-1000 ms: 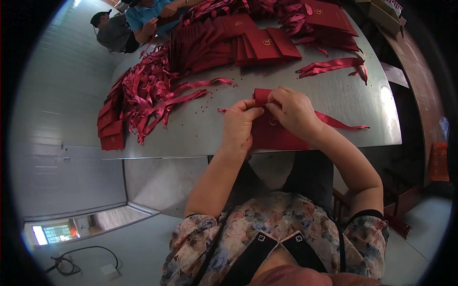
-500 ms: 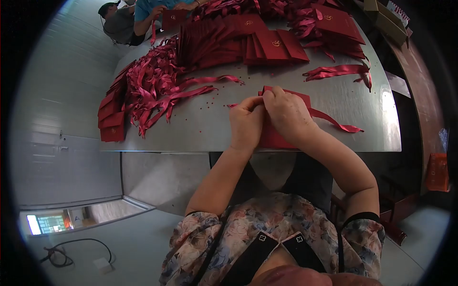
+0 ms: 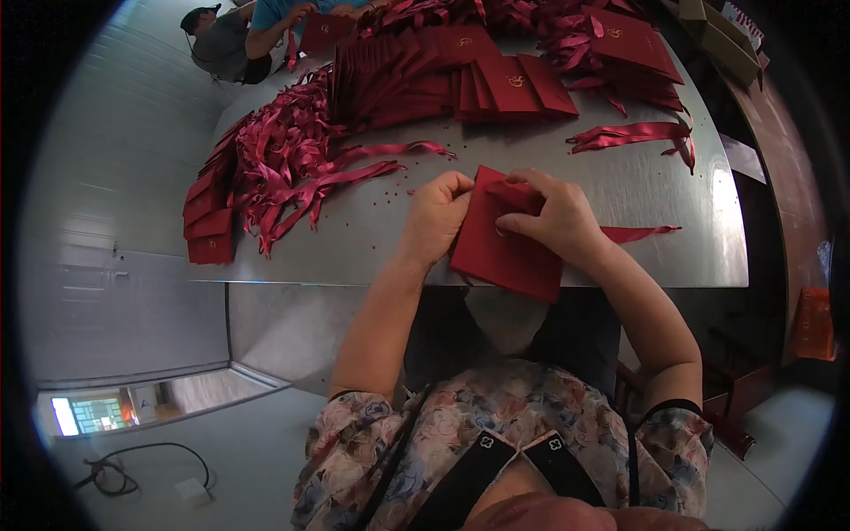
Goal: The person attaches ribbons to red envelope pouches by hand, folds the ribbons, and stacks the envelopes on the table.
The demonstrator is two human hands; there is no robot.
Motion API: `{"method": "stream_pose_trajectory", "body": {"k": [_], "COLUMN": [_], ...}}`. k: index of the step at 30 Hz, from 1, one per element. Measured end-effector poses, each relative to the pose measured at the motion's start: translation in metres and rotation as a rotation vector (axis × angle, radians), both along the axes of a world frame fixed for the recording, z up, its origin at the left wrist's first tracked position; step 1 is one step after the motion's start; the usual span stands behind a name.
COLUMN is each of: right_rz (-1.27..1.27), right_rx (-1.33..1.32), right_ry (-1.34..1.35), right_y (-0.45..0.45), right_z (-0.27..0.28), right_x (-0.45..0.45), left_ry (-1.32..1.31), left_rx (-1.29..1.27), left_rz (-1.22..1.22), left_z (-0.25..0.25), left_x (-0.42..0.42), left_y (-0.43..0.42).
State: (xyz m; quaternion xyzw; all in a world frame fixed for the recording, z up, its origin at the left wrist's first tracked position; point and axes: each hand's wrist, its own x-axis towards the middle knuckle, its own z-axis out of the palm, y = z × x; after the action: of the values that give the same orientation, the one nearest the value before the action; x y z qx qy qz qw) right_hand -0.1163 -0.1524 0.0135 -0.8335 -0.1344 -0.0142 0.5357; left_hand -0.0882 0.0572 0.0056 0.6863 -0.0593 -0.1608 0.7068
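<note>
A red gift bag (image 3: 496,252) with a small gold mark lies tilted between my hands, its lower edge jutting over the table's front edge. My left hand (image 3: 436,217) is closed on the bag's upper left edge, fingers curled. Across the bag's upper right side rests my right hand (image 3: 571,221), its thumb on the front face and its fingers bent at the top. Whether those fingers also pinch a ribbon is hidden. A red ribbon (image 3: 639,233) trails rightward from beneath my right hand onto the metal table (image 3: 708,257).
Stacked red bags (image 3: 509,88) and tangled ribbons (image 3: 288,146) cover the table's back and left. Loose ribbons (image 3: 629,135) lie at right, with red specks scattered about. Across the table, a person in blue (image 3: 288,13) handles a red bag. Another person (image 3: 221,44) sits beside them.
The bag has turned and come toward me, now showing its front face. My hands, earlier together at its top, have moved apart to its left and right sides.
</note>
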Motion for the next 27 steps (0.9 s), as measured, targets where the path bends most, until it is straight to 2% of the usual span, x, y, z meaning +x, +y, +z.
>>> {"method": "stream_pose_trajectory", "body": {"k": [2, 4, 6, 7, 9, 10, 12, 16, 18, 19, 21, 23, 24, 26, 27], "right_rz": [-0.02, -0.053, -0.086, -0.068, -0.051, -0.038, -0.023, 0.0, -0.011, -0.032, -0.05, -0.125, -0.133, -0.1, -0.121], "right_rx": [-0.256, -0.354, -0.455, -0.533, -0.612, -0.629, -0.645, -0.613, -0.569, -0.523, -0.483, -0.326, -0.337, -0.374, -0.402], "right_ry": [-0.045, -0.079, -0.113, -0.082, -0.049, -0.054, -0.061, -0.062, -0.1, -0.066, -0.025, -0.079, -0.072, -0.347, -0.321], "right_y": [-0.002, 0.0, 0.002, 0.002, 0.001, 0.001, 0.0, -0.002, -0.005, -0.009, -0.018, -0.032, -0.039, -0.063, -0.075], "right_z": [-0.002, -0.007, -0.009, -0.011, -0.012, -0.012, -0.012, -0.014, -0.011, 0.001, 0.013, 0.016, 0.016, 0.016, 0.015], "right_x": [-0.005, -0.006, -0.006, -0.004, -0.002, -0.001, 0.002, 0.002, 0.0, -0.004, -0.011, -0.017, -0.018, -0.022, -0.026], "left_ry": [-0.037, -0.073, -0.318, -0.321, -0.782, -0.784, -0.754, -0.703, -0.805, -0.803, -0.737, -0.69, -0.65, -0.576, -0.513], "left_rx": [-0.002, -0.003, 0.411, 0.412, 0.642, 0.642, 0.808, 0.801, 0.707, 0.704, 0.749, 0.71, 0.668, 0.666, 0.683], "left_rz": [0.049, 0.096, 0.102, 0.102, 0.064, 0.065, 0.051, -0.077, 0.112, 0.114, 0.4, 0.401, 0.398, 0.363, 0.342], "left_z": [0.004, 0.0, -0.018, -0.021, -0.021, -0.022, -0.021, -0.016, -0.017, -0.016, -0.012, 0.0, 0.003, 0.001, -0.002], "left_x": [0.006, 0.016, 0.027, 0.032, 0.04, 0.044, 0.051, 0.055, 0.047, 0.042, 0.024, -0.002, -0.014, -0.03, -0.036], "left_y": [0.001, 0.003, 0.008, 0.011, 0.022, 0.03, 0.048, 0.066, 0.057, 0.055, 0.05, 0.042, 0.036, 0.037, 0.038]}}
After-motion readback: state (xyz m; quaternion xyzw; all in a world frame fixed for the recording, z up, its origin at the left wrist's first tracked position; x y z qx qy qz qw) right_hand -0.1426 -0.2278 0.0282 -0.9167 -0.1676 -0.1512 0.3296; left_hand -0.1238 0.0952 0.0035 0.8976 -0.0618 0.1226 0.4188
